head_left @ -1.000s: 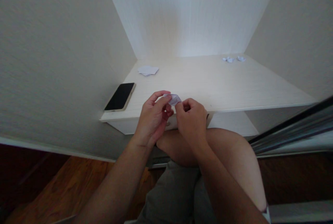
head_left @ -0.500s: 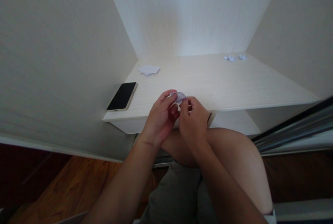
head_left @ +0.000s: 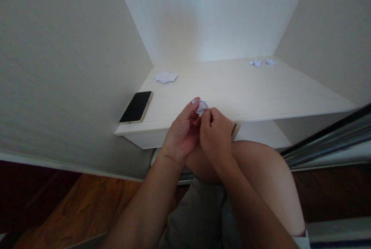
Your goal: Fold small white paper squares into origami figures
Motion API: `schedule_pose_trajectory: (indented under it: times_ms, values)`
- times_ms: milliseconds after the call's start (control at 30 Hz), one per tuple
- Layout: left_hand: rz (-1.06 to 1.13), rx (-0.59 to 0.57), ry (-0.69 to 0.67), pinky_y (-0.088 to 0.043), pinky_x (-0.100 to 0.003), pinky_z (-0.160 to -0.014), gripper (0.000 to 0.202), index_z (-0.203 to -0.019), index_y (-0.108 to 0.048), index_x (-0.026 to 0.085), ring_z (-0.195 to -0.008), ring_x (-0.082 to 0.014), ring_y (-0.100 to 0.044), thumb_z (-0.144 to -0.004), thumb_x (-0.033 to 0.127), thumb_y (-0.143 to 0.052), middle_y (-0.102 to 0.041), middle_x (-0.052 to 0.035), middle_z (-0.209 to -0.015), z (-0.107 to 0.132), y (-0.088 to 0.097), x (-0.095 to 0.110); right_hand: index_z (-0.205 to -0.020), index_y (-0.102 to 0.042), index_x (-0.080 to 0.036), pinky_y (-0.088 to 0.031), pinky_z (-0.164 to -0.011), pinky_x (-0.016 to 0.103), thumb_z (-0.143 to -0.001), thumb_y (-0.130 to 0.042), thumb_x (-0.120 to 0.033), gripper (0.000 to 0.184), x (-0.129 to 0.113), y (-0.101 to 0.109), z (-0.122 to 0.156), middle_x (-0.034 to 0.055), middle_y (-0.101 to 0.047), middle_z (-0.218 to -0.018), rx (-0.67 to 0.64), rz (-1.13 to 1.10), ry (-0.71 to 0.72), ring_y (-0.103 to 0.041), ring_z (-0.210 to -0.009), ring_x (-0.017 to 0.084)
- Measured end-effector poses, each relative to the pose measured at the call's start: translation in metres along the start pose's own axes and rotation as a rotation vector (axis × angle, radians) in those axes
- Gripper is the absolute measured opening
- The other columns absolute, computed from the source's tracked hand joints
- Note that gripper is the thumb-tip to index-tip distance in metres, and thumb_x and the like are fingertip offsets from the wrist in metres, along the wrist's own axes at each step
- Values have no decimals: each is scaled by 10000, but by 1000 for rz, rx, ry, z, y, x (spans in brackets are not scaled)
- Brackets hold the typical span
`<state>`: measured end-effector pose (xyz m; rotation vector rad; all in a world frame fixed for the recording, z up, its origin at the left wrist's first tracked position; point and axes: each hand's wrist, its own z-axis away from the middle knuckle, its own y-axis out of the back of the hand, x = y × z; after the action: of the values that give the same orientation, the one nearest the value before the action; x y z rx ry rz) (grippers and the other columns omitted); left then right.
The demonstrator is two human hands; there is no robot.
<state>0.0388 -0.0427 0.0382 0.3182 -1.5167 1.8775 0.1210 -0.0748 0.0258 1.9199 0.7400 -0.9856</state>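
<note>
Taking the paper [head_left: 202, 106] as clock centre, the left hand [head_left: 181, 132] is at 7 o'clock and the right hand [head_left: 216, 132] at 5 o'clock. On the desk [head_left: 220, 87], the phone [head_left: 136, 107] lies at 9 o'clock, near the wall [head_left: 87, 67]. The sheets [head_left: 165, 77] lie behind it, at 10 o'clock. The scraps [head_left: 257, 63] lie at 2 o'clock, near the back corner.

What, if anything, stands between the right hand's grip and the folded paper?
Nothing visible does. The right hand appears to pinch the folded paper at its right edge. The left hand holds the opposite side, without blocking that edge. The phone lies well off to the left.
</note>
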Motion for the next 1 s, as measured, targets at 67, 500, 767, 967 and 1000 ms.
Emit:
schedule_pose_trajectory:
  times_ms: [67,500,767,967,1000]
  values:
    - [16,12,13,-400,-133,-484,24,-933,-669,177,-491,-35,-482,-915,162,-666,-646,28,-723,0,-2,0,-715,-623,-214,-339,-620,319,-985,-431,-239,333,-1,-1,0,53,-705,-736,-23,-21,-22,-605,-688,206]
    - [-167,-64,-192,-450,-154,-571,135,-968,-686,177,-604,-68,-558,-839,173,-726,-635,16,-754,-7,0,-1,-1026,-672,-182,-472,-756,321,-992,-488,-273,208,13,-9,-3,72,-716,-981,68,-207,90,-645,-855,201]
    - [-322,-118,-265,-476,-194,-664,174,-952,-704,162,-701,-99,-607,-784,167,-752,-668,-3,-800,-6,5,6,-944,-633,-198,-464,-734,322,-1005,-468,-287,197,12,-4,-9,59,-717,-898,3,-164,67,-647,-800,195]
    - [-511,-152,-204,-487,-237,-705,152,-911,-754,132,-746,-126,-620,-770,184,-780,-682,-29,-816,-10,13,21,-902,-673,-178,-458,-674,301,-950,-549,-264,158,19,9,-21,46,-735,-822,-237,-162,61,-659,-724,174]
    - [-551,-165,-184,-491,-247,-725,157,-904,-763,126,-764,-135,-627,-763,190,-790,-692,-40,-830,-11,13,25,-894,-686,-175,-462,-672,297,-936,-568,-264,154,22,11,-23,44,-739,-815,-283,-173,56,-662,-722,171]
